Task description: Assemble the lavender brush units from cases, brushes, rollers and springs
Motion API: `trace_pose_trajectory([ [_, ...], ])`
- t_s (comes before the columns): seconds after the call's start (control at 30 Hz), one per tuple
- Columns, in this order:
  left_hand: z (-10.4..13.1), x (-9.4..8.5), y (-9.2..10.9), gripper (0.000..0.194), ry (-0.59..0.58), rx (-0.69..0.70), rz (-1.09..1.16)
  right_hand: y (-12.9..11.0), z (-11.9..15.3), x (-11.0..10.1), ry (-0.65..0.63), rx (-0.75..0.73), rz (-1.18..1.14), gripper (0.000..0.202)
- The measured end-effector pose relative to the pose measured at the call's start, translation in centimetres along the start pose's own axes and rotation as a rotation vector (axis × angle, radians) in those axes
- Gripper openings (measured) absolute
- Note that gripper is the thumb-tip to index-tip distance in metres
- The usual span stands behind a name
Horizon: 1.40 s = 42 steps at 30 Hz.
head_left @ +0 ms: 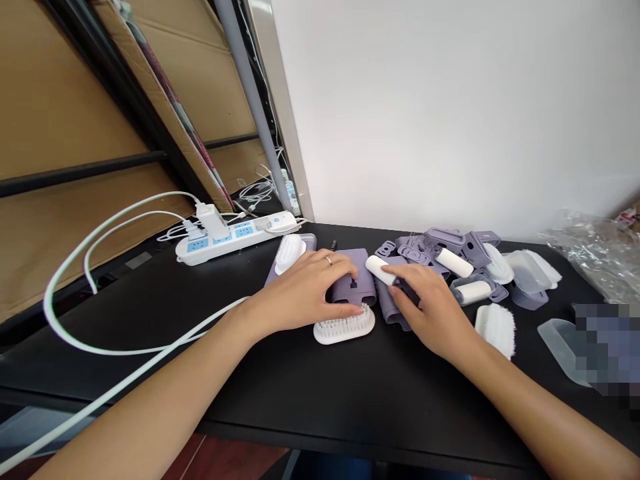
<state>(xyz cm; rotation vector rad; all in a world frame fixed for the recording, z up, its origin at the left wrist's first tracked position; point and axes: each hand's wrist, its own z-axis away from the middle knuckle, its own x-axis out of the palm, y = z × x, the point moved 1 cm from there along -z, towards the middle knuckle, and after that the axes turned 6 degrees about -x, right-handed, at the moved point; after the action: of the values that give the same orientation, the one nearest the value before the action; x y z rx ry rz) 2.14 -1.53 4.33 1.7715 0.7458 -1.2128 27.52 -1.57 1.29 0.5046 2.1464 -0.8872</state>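
My left hand (pixel 300 288), with a ring on one finger, curves over a purple plastic case (pixel 351 263). Its fingers lie on the case's top and its thumb along the near edge. Just below the thumb lies a white bristle brush (pixel 345 328), bristles up. My right hand (pixel 425 300) has its thumb and fingers closed at a white cylinder (pixel 379 268), which rests tilted by a second purple case (pixel 390 307), partly hidden under that hand. Behind my left hand, a white oval brush piece (pixel 290 252) sits on another purple part.
Purple parts (pixel 445 239), white cylinders and fluffy white brush heads (pixel 496 330) are heaped at the right. A translucent cover (pixel 563 347) and clear plastic wrap (pixel 595 247) lie farther right. A power strip (pixel 237 235) with white cables (pixel 125 350) occupies the left of the black table.
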Motion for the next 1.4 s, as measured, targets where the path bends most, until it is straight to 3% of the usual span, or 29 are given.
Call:
trace_pose_trajectory([
  [0.13,0.0,0.0,-0.3,0.044,0.015,0.029,-0.036,0.3,0.1,-1.0,0.109,0.092,-0.084,0.033],
  [0.37,0.1,0.5,-1.0,0.041,0.264,0.248,-0.081,0.9,0.6,-2.5,0.224,0.192,-0.142,0.032],
  [0.53,0.3,0.5,-0.8,0.033,0.326,0.311,-0.085,0.6,0.7,-2.7,0.243,0.192,-0.141,0.03],
  [0.63,0.3,0.4,-0.7,0.028,0.322,0.315,-0.021,0.5,0.7,-2.6,0.225,0.185,-0.147,0.031],
  [0.87,0.2,0.4,-0.5,0.023,0.195,0.265,0.062,0.7,0.8,-2.5,0.196,0.178,-0.153,0.032],
  [1.13,0.2,0.2,-0.5,0.025,0.312,0.244,0.044,0.6,0.8,-2.6,0.197,0.164,-0.139,0.033],
  [1.27,0.2,0.0,-0.4,0.026,0.386,0.226,-0.077,0.5,0.9,-2.7,0.187,0.161,-0.128,0.033],
  [1.4,-0.2,0.3,-0.8,0.032,0.304,0.178,-0.212,0.4,0.8,-2.6,0.18,0.161,-0.129,0.033],
])
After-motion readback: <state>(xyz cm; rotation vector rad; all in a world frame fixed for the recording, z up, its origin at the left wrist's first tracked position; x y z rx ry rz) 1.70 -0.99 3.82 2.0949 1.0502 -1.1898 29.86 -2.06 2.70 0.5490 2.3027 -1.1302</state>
